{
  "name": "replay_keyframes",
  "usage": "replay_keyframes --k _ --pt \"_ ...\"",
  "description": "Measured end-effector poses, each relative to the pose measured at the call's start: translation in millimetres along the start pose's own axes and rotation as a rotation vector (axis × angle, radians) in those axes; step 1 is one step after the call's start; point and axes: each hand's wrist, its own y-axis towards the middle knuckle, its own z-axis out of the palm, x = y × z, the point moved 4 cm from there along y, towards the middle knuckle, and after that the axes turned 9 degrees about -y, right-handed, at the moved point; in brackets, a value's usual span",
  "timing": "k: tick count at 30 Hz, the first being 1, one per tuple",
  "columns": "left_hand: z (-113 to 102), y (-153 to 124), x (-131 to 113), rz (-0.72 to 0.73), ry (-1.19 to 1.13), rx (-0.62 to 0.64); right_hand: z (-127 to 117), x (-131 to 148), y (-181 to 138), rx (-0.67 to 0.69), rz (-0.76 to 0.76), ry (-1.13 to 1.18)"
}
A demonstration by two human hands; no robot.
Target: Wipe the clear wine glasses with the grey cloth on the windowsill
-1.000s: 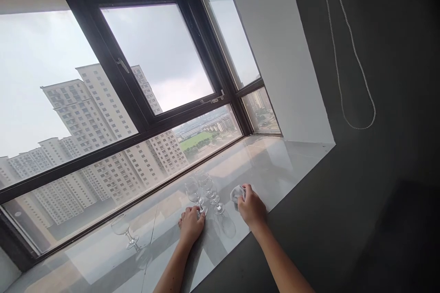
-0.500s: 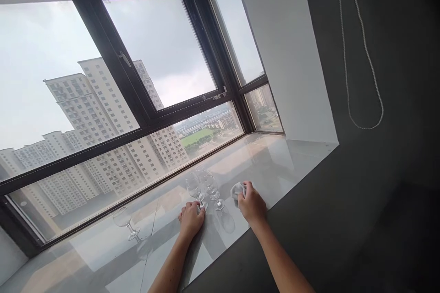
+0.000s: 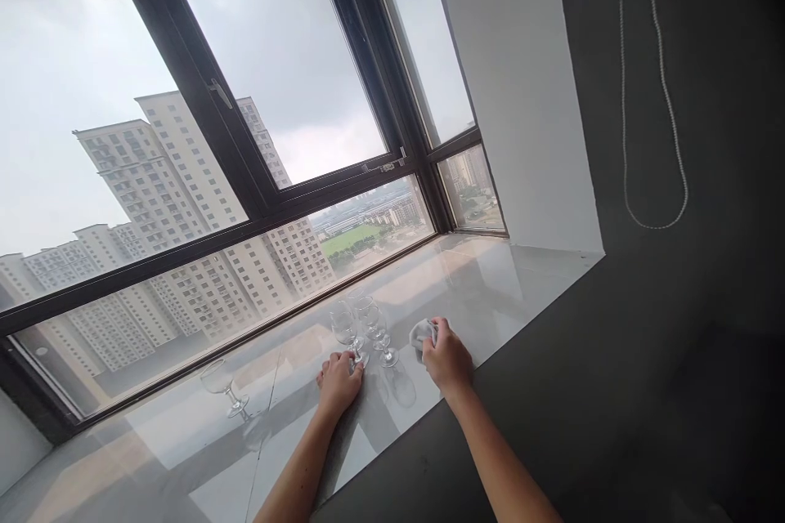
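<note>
A glossy pale window sill (image 3: 491, 286) carries a small cluster of clear stemmed glasses (image 3: 368, 327). My left hand (image 3: 338, 382) lies on the sill with its fingers closed around the foot of the nearest glass (image 3: 344, 331). My right hand (image 3: 450, 359) is closed on a crumpled grey cloth (image 3: 422, 334), just right of the cluster. One more stemmed glass (image 3: 222, 386) stands alone farther left on the sill.
A black-framed window (image 3: 245, 204) runs along the far side of the sill, with tower blocks outside. A white wall (image 3: 521, 98) closes the sill's right end. A beaded blind cord (image 3: 653, 98) hangs on the dark wall at right.
The view has shifted slightly upward and both hands sit a little higher in it. Their hold on the glass foot and the cloth looks the same.
</note>
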Motion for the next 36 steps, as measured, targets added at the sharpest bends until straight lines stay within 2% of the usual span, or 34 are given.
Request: replay_keyframes --k 26,36 --pt "2.5 -0.5 0.7 -0.015 -0.032 -0.001 -4.1 0.2 -1.0 0.029 0.033 -0.026" --pt "-0.6 0.9 5.9 -0.017 -0.075 -0.082 -4.0 -0.6 -2.0 0.013 0.025 -0.015"
